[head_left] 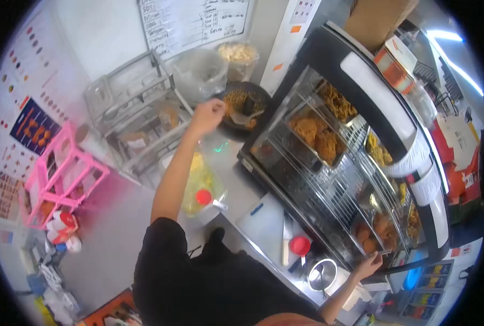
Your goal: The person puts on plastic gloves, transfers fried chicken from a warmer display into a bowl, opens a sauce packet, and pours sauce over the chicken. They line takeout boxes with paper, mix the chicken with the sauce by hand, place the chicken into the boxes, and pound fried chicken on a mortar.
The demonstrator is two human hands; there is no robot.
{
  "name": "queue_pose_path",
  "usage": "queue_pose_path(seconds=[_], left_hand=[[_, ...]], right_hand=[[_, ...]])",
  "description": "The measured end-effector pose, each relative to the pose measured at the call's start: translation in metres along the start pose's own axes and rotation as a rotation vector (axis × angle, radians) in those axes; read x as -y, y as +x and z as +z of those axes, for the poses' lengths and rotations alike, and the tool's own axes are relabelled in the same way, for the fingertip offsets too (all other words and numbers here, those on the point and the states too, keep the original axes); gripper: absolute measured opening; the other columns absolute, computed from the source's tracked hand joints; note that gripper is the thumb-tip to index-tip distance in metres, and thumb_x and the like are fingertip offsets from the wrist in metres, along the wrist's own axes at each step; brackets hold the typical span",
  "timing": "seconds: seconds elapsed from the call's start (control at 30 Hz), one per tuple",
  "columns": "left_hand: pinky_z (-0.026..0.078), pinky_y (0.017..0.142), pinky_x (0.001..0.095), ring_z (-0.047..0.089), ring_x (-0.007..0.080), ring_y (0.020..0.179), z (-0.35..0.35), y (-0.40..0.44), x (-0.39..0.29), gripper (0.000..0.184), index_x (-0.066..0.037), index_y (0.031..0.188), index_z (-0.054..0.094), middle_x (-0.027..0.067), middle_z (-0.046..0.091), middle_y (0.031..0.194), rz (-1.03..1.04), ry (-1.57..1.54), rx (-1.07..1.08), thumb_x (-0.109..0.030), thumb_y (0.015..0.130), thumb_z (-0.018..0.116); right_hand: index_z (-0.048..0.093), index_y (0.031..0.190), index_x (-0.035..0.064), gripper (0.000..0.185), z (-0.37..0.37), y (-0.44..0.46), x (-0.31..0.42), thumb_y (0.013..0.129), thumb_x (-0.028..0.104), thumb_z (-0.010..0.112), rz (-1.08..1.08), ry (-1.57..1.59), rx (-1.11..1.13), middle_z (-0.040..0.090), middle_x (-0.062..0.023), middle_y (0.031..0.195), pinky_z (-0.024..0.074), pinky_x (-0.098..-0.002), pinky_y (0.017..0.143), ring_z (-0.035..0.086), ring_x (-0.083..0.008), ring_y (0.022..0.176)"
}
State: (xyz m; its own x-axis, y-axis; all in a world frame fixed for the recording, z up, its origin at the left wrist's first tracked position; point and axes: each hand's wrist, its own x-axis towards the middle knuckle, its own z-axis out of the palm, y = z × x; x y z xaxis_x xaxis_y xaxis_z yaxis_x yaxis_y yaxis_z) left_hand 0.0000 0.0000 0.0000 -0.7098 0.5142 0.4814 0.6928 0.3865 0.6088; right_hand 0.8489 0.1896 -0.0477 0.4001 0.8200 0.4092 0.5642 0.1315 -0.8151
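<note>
The half-curled left hand (208, 115) is hovering by the dark pan (262, 99) while the bent-fingered right hand (369, 266) is touching the cabinet (380, 86) edge, holds unclear, overreaching risking spillage.

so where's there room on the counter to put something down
There's a bare patch of counter between the tub of greens, the dark pan and the display case. Most of the white board looks bare too. It's crowded around the red cup and metal bowl.
</note>
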Motion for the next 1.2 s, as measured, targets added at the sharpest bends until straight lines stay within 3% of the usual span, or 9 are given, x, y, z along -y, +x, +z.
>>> queue_pose_path(seconds=[0.07, 0.2, 0.53, 0.73, 0.83, 0.93, 1.03, 1.1, 1.2], left_hand=[[0.055, 0.092, 0.0493, 0.069, 0.0435, 0.104, 0.039, 0.041, 0.025, 0.027, -0.005, 0.108, 0.077, 0.025, 0.074, 0.103, 0.062, -0.028, -0.084, -0.019, 0.091, 0.06], [0.056, 0.093, 0.0509, 0.07, 0.0401, 0.109, 0.065, 0.195, 0.16, 0.028, -0.01, 0.114, 0.076, 0.0209, 0.073, 0.118, -0.05, 0.521, 0.079, -0.02, 0.09, 0.064], [0.055, 0.099, 0.0488, 0.07, 0.0366, 0.114, 0.071, 0.229, 0.221, 0.035, -0.011, 0.12, 0.075, 0.0161, 0.074, 0.123, -0.176, 0.89, 0.59, -0.024, 0.09, 0.063], [0.056, 0.091, 0.0451, 0.075, 0.0335, 0.1, 0.069, 0.251, 0.245, 0.035, -0.007, 0.114, 0.076, 0.0162, 0.078, 0.109, -0.041, 0.387, 0.364, -0.029, 0.091, 0.063], [0.056, 0.082, 0.0388, 0.074, 0.024, 0.092, 0.069, 0.261, 0.243, 0.034, -0.008, 0.11, 0.077, 0.0113, 0.078, 0.093, -0.258, 0.094, 0.228, -0.034, 0.091, 0.067], [0.056, 0.081, 0.0411, 0.072, 0.0233, 0.085, 0.098, 0.276, 0.285, 0.04, -0.003, 0.122, 0.072, 0.0134, 0.077, 0.105, -0.033, 0.25, 0.17, -0.033, 0.096, 0.063], [0.056, 0.08, 0.0401, 0.072, 0.0231, 0.085, 0.126, 0.257, 0.204, 0.039, -0.003, 0.121, 0.072, 0.014, 0.076, 0.105, 0.215, 0.255, 0.097, -0.032, 0.096, 0.063], [0.056, 0.079, 0.0395, 0.072, 0.0229, 0.085, 0.142, 0.222, 0.102, 0.038, -0.003, 0.121, 0.071, 0.0144, 0.076, 0.105, 0.295, 0.162, -0.035, -0.031, 0.097, 0.064], [0.056, 0.077, 0.0385, 0.071, 0.0228, 0.085, 0.127, 0.127, -0.016, 0.037, -0.003, 0.12, 0.071, 0.0149, 0.075, 0.105, 0.366, 0.0, -0.13, -0.031, 0.097, 0.064]], right_hand=[[0.06, 0.134, 0.0031, 0.053, -0.028, 0.001, -0.012, 0.105, 0.047, 0.061, -0.015, 0.103, -0.028, 0.066, -0.0112, 0.119, 0.0502, -0.0319, 0.083, 0.063, -0.0194, 0.101], [0.059, 0.136, 0.0047, 0.06, 0.03, -0.028, 0.033, 0.106, 0.056, 0.052, 0.176, 0.152, 0.052, 0.067, -0.0102, 0.125, 0.0473, -0.0359, 0.091, 0.066, -0.023, 0.111], [0.059, 0.14, 0.0041, 0.062, 0.065, -0.066, 0.092, 0.106, 0.056, 0.052, 0.26, 0.301, 0.153, 0.069, -0.0113, 0.124, 0.0488, -0.0355, 0.09, 0.066, -0.0219, 0.11], [0.061, 0.134, -0.0004, 0.056, 0.083, -0.1, 0.146, 0.109, 0.048, 0.049, 0.181, 0.242, 0.269, 0.068, -0.0134, 0.125, 0.0488, -0.0373, 0.098, 0.066, -0.0227, 0.114], [0.062, 0.135, 0.0, 0.055, 0.09, -0.108, 0.166, 0.109, 0.047, 0.051, 0.12, 0.217, 0.298, 0.069, -0.0128, 0.126, 0.0505, -0.0374, 0.097, 0.066, -0.023, 0.115], [0.06, 0.139, 0.003, 0.055, 0.089, -0.104, 0.12, 0.108, 0.047, 0.051, 0.141, 0.114, 0.248, 0.066, -0.0152, 0.133, 0.0505, -0.039, 0.1, 0.064, -0.0245, 0.119], [0.061, 0.14, 0.0086, 0.05, 0.095, -0.122, 0.177, 0.108, 0.046, 0.049, 0.107, -0.118, 0.352, 0.065, -0.0176, 0.133, 0.0474, -0.0425, 0.105, 0.063, -0.0269, 0.122], [0.068, 0.131, 0.0041, 0.044, 0.101, -0.125, 0.191, 0.104, 0.039, 0.063, 0.048, 0.056, 0.219, 0.075, -0.0159, 0.117, 0.0551, -0.0403, 0.095, 0.071, -0.0267, 0.107], [0.06, 0.143, 0.0035, 0.055, 0.094, -0.137, 0.194, 0.103, 0.042, 0.062, 0.014, 0.181, 0.42, 0.069, -0.0191, 0.132, 0.0544, -0.0398, 0.1, 0.068, -0.0294, 0.118]])
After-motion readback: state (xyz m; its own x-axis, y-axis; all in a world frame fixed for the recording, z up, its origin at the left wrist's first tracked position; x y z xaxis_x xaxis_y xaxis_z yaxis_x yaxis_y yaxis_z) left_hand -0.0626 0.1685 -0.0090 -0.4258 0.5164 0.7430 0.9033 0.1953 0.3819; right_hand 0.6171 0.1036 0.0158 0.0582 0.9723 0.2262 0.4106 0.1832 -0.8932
